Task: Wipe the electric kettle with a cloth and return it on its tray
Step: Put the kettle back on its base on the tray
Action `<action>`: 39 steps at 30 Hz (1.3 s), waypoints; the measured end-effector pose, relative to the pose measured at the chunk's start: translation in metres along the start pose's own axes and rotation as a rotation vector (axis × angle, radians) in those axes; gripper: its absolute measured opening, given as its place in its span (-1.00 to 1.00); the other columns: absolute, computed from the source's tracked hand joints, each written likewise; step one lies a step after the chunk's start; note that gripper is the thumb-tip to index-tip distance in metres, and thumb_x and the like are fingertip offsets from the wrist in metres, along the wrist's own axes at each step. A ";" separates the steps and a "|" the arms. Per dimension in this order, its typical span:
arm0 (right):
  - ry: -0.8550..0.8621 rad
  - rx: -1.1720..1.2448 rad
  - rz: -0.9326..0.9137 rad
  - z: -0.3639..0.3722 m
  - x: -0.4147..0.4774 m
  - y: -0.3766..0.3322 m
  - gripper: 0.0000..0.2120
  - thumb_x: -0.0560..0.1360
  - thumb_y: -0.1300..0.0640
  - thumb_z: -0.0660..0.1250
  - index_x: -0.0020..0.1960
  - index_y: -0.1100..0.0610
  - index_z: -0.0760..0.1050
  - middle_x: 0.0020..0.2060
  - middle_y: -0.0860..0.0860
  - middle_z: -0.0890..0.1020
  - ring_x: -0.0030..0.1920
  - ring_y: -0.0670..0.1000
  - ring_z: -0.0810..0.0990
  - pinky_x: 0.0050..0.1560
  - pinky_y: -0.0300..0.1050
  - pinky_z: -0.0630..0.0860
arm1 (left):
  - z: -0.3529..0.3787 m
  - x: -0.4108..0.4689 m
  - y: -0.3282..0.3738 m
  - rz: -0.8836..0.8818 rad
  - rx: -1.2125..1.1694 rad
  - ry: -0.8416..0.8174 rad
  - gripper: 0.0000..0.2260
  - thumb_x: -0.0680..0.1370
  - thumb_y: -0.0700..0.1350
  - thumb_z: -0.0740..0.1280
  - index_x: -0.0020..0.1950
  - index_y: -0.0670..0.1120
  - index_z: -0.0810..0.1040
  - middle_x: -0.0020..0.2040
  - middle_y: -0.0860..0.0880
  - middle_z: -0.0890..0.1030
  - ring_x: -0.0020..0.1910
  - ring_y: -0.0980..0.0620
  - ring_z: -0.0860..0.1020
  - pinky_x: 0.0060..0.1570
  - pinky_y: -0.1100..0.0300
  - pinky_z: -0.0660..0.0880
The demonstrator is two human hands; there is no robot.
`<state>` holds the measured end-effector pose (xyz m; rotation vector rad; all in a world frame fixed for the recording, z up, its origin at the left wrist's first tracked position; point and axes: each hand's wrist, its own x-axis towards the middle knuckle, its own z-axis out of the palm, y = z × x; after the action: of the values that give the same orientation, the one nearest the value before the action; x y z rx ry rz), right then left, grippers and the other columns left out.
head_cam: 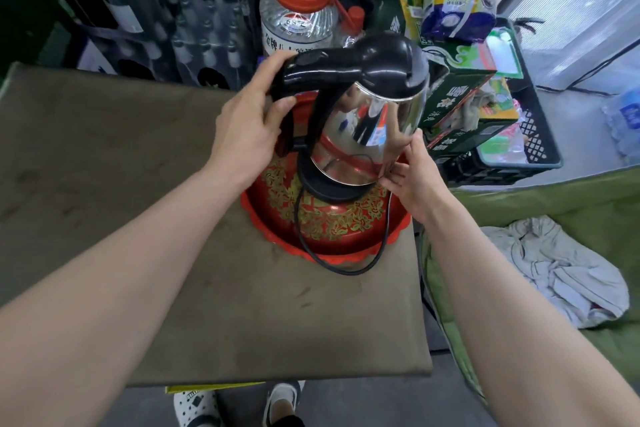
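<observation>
A shiny steel electric kettle (367, 128) with a black lid and handle is tilted over the red tray (332, 229), which has a gold pattern. My left hand (249, 128) grips the black handle. My right hand (412, 173) rests against the lower right side of the steel body, fingers spread. The kettle's black base (329, 191) sits on the tray, and its black cord (311, 253) loops over the tray's front rim. A crumpled grey-white cloth (561, 267) lies on the green surface to the right, apart from both hands.
The tray sits on a brown padded table (138, 218). Behind it stand a large clear jug with a red cap (298, 10), dark bottle racks (156, 10), green boxes (460, 97) and a black crate (533, 149). My shoes (242, 402) show below the table's front edge.
</observation>
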<state>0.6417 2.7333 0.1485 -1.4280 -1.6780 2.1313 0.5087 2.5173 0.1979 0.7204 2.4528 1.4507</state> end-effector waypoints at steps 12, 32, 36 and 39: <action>-0.088 -0.053 -0.396 -0.017 -0.039 -0.032 -0.74 0.63 0.21 0.14 0.24 0.01 0.47 0.18 0.09 0.65 0.22 0.16 0.63 0.30 0.16 0.48 | -0.002 -0.003 -0.005 0.069 0.010 -0.050 -0.55 0.62 -0.01 0.24 0.44 0.38 0.26 0.17 0.02 0.61 0.13 -0.03 0.61 0.14 -0.10 0.57; -0.049 -0.022 -0.396 -0.008 -0.039 -0.042 -0.77 0.71 -0.03 0.18 0.34 -0.05 0.44 0.07 -0.14 0.67 0.18 0.10 0.69 0.22 0.09 0.57 | 0.005 0.010 -0.021 0.013 -0.136 0.024 -0.68 0.58 0.07 0.25 0.34 0.14 0.43 0.15 0.14 0.64 0.12 0.12 0.62 0.19 -0.07 0.56; -0.040 0.003 -0.376 -0.003 -0.041 -0.040 -0.78 0.72 -0.04 0.18 0.33 -0.04 0.42 0.00 -0.17 0.66 0.10 0.07 0.65 0.10 -0.03 0.60 | 0.004 0.009 -0.021 -0.010 -0.144 0.032 -0.71 0.59 0.05 0.25 0.30 0.26 0.41 0.11 0.24 0.63 0.16 0.21 0.60 0.21 -0.05 0.55; -0.051 0.002 -0.371 -0.002 -0.039 -0.047 -0.85 0.73 -0.04 0.16 0.25 -0.13 0.45 0.01 -0.18 0.65 0.07 0.02 0.64 0.03 -0.06 0.58 | 0.002 0.013 -0.019 -0.019 -0.105 0.040 -0.68 0.57 0.09 0.23 0.32 0.30 0.35 0.14 0.21 0.63 0.21 0.13 0.59 0.20 -0.08 0.55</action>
<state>0.6435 2.7313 0.2097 -0.9718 -1.7900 1.9741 0.4924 2.5182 0.1809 0.6510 2.3842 1.5882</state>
